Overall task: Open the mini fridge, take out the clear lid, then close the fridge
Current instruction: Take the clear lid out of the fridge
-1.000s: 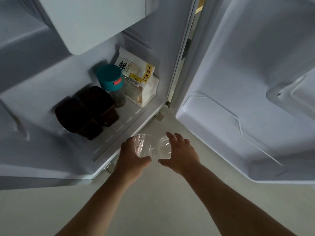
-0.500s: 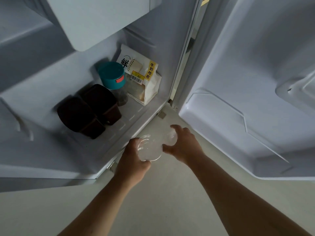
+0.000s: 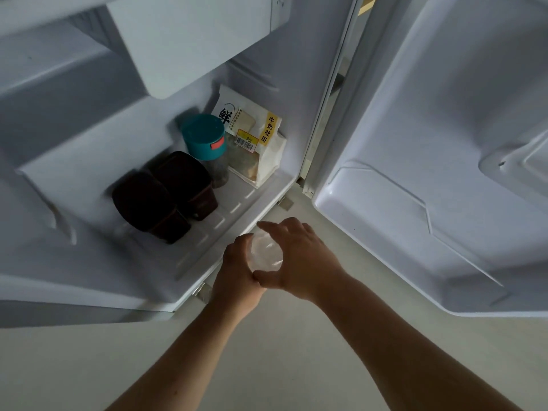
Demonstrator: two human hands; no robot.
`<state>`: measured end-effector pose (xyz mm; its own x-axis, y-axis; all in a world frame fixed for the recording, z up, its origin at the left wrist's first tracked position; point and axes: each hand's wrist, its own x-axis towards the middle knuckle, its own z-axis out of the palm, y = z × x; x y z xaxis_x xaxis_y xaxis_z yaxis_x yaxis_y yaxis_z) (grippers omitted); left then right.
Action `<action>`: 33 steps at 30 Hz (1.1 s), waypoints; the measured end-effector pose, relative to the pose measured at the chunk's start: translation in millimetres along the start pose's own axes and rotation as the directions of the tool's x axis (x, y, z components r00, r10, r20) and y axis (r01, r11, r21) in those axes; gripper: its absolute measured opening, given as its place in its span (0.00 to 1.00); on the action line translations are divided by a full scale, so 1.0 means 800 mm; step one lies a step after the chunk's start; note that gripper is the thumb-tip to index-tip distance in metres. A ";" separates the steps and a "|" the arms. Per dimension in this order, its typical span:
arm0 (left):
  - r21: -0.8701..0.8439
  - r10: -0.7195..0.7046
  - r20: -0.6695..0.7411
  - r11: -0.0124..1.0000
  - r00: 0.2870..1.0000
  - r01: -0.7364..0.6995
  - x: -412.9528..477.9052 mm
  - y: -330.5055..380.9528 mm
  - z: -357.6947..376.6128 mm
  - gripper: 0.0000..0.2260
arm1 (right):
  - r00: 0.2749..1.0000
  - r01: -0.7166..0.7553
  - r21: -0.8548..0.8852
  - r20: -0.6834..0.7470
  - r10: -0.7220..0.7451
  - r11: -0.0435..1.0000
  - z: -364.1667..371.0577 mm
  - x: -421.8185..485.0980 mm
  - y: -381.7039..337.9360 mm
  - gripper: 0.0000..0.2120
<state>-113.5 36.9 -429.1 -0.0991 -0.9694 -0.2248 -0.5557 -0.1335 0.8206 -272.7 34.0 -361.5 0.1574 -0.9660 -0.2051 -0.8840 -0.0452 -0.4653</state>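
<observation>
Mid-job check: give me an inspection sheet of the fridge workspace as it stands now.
Surface: white fridge floor, ribbed towards the front.
Job's things: clear lid outside the fridge, just before its front edge; fridge door open.
Clutter: front dark container, rear dark container, teal-capped jar, bread bag, all inside.
Grippers: left hand and right hand both grip the lid, fingers round its rim.
Cables: nothing seen.
Surroundings: pale room floor.

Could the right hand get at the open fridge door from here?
Probably yes: nothing stands between the right hand and the door, though it would first release the clear lid, which the left hand also grips.
</observation>
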 end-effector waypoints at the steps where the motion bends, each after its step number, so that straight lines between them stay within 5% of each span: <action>1: 0.008 0.013 -0.002 1.000 1.000 -0.013 0.000 -0.001 -0.001 0.39 | 1.000 -0.003 0.001 -0.008 0.003 1.000 0.001 0.000 0.001 0.47; 6: -0.054 0.028 0.030 0.998 0.999 -0.027 0.003 0.006 -0.009 0.34 | 0.991 -0.129 0.392 0.025 0.130 0.911 -0.003 0.000 0.003 0.44; 8: -0.106 0.028 0.047 0.994 0.999 -0.023 0.003 0.015 -0.013 0.33 | 0.960 -0.255 0.641 0.076 0.270 0.724 -0.004 0.002 0.002 0.39; 11: -0.213 0.035 0.067 0.977 0.997 -0.020 0.001 0.027 -0.017 0.31 | 0.888 -0.419 0.858 0.319 0.331 0.296 0.001 0.004 0.010 0.33; 16: -0.342 0.056 0.212 0.940 0.976 0.020 -0.006 0.039 -0.029 0.33 | 0.899 -0.415 0.905 0.392 0.194 0.095 0.012 0.000 0.011 0.23; 19: -0.450 0.064 0.409 0.882 0.910 0.141 -0.017 0.051 -0.035 0.35 | 0.909 -0.362 0.928 0.331 0.251 0.088 0.010 -0.003 0.016 0.21; 21: -0.493 -0.018 0.419 0.835 0.908 0.243 -0.024 0.063 -0.036 0.29 | 0.915 -0.332 0.932 0.281 0.289 0.144 0.005 -0.010 0.017 0.20; 24: -0.468 -0.171 0.179 0.851 0.969 0.237 -0.033 0.078 -0.033 0.11 | 0.913 -0.321 0.901 0.214 0.347 0.290 -0.001 -0.027 0.013 0.22; 27: -0.382 -0.175 -0.051 0.913 0.983 0.143 -0.055 0.096 -0.027 0.09 | 0.890 -0.323 0.855 0.128 0.437 0.406 -0.005 -0.053 0.008 0.21; 33: -0.477 -0.201 -0.092 0.868 0.975 0.134 -0.134 0.121 -0.015 0.09 | 0.854 -0.289 0.862 0.035 0.519 0.416 -0.013 -0.129 0.008 0.13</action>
<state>-147.1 125.1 -319.3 0.0909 -0.9375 -0.3359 -0.1019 -0.3442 0.9333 -299.1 130.7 -334.6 -0.3092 -0.8395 -0.4469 -0.0339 0.4793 -0.8770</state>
